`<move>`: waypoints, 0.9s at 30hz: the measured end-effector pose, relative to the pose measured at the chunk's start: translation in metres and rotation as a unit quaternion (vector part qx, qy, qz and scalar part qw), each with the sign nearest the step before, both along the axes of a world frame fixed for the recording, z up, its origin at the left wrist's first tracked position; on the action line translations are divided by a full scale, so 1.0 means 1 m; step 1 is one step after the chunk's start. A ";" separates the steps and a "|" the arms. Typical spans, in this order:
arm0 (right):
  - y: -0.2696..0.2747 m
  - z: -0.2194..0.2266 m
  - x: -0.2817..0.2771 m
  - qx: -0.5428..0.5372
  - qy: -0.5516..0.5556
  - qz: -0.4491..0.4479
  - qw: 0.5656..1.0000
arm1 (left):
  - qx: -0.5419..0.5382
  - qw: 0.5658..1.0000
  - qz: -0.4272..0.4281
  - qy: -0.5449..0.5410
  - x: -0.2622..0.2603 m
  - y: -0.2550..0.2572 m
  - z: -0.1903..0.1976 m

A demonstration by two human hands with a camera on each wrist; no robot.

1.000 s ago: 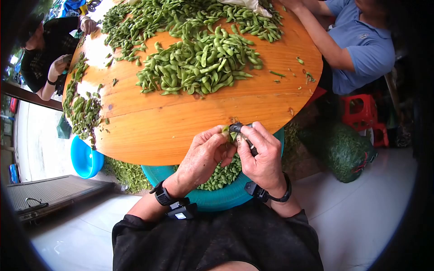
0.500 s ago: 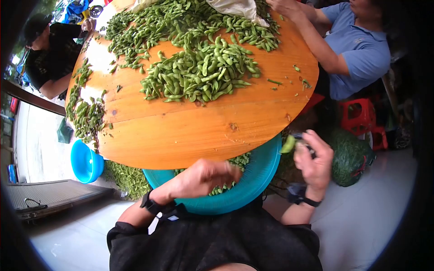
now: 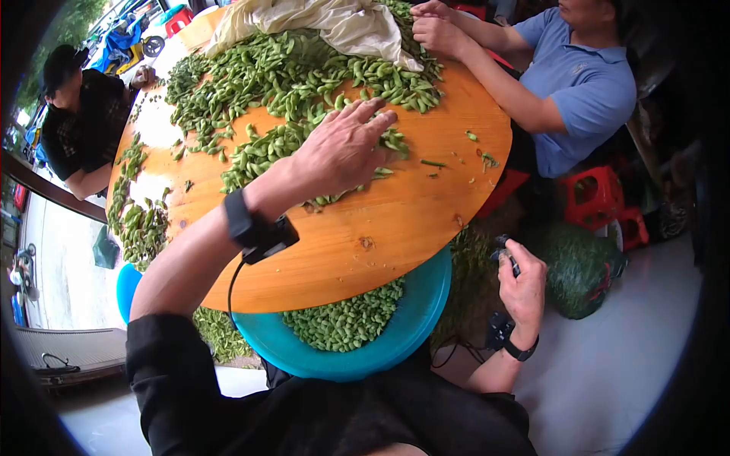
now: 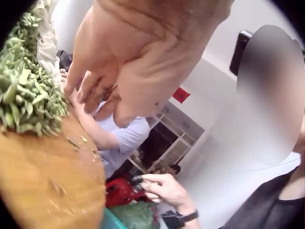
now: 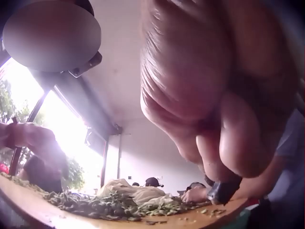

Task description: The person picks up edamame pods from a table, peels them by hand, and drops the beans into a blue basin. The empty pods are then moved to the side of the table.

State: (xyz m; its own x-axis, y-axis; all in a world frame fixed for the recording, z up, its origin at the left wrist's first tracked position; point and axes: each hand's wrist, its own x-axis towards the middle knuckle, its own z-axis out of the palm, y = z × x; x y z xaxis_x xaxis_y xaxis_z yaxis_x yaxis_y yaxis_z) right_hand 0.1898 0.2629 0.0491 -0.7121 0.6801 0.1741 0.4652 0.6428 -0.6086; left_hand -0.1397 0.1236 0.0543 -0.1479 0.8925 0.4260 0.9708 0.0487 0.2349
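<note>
Table (image 3: pixel 441 190): glossy wood — grain and knots visible. Basin (image 3: pixel 427 300): smooth plastic, slight sheen. Sheet (image 3: pixel 334 26): wrinkled matt cloth. Stool (image 3: pixel 591 188): smooth plastic. Bean pods (image 3: pixel 262 83) — matt, bumpy.

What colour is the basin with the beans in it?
The basin is teal; the head view shows it best.

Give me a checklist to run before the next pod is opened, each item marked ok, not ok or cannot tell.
1. Pods within reach: ok, heaped on the table under the left hand.
2. Left hand touching a pod: cannot tell; its underside is hidden.
3. Basin accessible: ok, it sticks out past the table edge, with green beans inside.
4. Right hand over the basin: not ok, it is out to the side.
5. Black piece at the right fingertips secure: cannot tell.
</note>
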 end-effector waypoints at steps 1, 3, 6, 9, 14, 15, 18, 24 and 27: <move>0.000 -0.002 0.001 -0.003 -0.004 -0.003 1.000 | -0.041 0.998 0.045 0.027 -0.006 0.014 -0.010; 0.000 0.000 0.004 -0.010 -0.008 -0.011 1.000 | -0.080 0.991 0.089 0.055 -0.019 0.038 -0.028; 0.000 -0.001 0.011 -0.002 -0.013 -0.019 1.000 | -0.148 0.980 0.132 -0.009 -0.029 0.060 -0.039; -0.002 -0.005 0.013 -0.020 -0.009 -0.025 0.999 | -0.190 0.977 0.098 0.007 -0.026 0.061 -0.031; -0.006 -0.006 0.003 -0.016 -0.012 -0.003 1.000 | -0.172 0.985 -0.025 -0.025 -0.010 0.033 -0.029; -0.007 -0.007 0.001 -0.012 -0.019 0.003 1.000 | -0.173 0.984 -0.022 -0.026 -0.007 0.025 -0.029; -0.008 -0.011 0.000 0.023 0.009 0.033 0.999 | -0.184 0.978 -0.098 -0.022 0.004 -0.001 -0.022; -0.017 -0.012 -0.003 0.003 0.003 0.048 0.999 | -0.166 0.975 -0.146 -0.003 0.016 -0.043 -0.021; -0.022 -0.009 -0.007 0.006 -0.001 0.058 0.998 | -0.192 0.973 -0.131 -0.014 0.024 -0.054 -0.016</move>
State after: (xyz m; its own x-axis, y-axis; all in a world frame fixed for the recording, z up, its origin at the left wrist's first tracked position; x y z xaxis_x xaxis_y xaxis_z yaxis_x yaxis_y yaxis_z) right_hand 0.1827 0.2406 0.0398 -0.7861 0.5913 0.1798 0.3889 0.6993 -0.5997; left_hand -0.1154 0.0700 0.0378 0.0989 0.9936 0.0540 0.9555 -0.1100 0.2738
